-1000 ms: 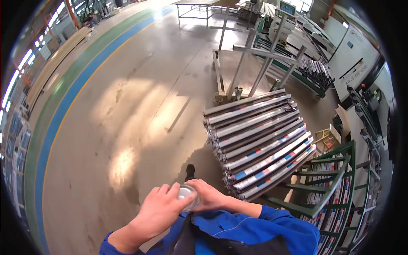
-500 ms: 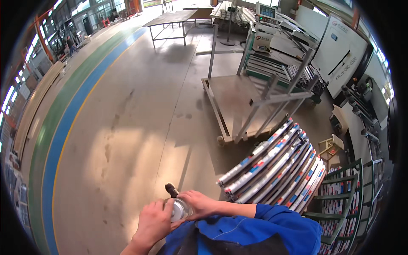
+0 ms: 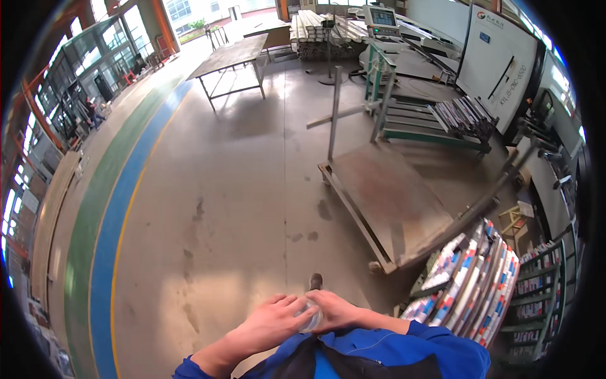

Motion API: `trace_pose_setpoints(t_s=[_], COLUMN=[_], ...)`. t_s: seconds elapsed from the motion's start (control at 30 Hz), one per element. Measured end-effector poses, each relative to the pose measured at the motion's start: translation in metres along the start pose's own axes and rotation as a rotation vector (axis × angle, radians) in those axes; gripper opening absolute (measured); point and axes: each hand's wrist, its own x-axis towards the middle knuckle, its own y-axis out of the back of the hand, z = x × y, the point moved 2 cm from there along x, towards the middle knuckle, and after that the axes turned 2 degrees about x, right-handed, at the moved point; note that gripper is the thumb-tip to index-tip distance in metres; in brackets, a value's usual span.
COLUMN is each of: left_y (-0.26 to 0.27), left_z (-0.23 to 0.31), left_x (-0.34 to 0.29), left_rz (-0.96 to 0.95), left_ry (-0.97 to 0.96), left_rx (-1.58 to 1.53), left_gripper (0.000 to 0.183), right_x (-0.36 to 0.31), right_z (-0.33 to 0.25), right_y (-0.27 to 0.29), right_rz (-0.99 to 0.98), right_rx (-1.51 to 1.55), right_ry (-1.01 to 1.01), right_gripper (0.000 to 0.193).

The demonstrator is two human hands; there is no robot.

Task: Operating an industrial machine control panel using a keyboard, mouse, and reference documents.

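Where the left hand (image 3: 276, 321) meets the right hand (image 3: 336, 311): clear jar (image 3: 312, 321), in front of the blue jacket (image 3: 372, 347)
Left hand: closed on the jar's left side
Right hand: curled round its right side
Flat cart (image 3: 386, 186): ahead, right

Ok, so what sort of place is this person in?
Most likely a factory workshop handling long profiles: stacked profile bars at the right, a flatbed cart with upright posts ahead, and a machine control console with a screen beyond.
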Motion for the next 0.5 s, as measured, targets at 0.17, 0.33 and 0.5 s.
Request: trace_pose_setpoints(t_s=[0.17, 0.33, 0.5], left_y=[0.037, 0.087, 0.068], left_z=[-0.202, -0.380, -0.565], left_x=[0.073, 0.119, 0.145], left_rz=[-0.032, 0.255, 0.687], left_ry=[0.034, 0.433, 0.810], left_rx=[0.102, -0.182, -0.889], left_gripper=[0.065, 0.094, 0.109], right_x=[0.203, 0.396, 0.558], right_z=[0.069, 0.101, 0.159], right_y=[0.082, 0.207, 0.309], right_rz=[0.015, -0.049, 0.002], right_rx=[0.083, 0.057, 0.068], right_ry=[0.082, 0.113, 0.011], right_gripper=[0.083, 0.080, 0.085])
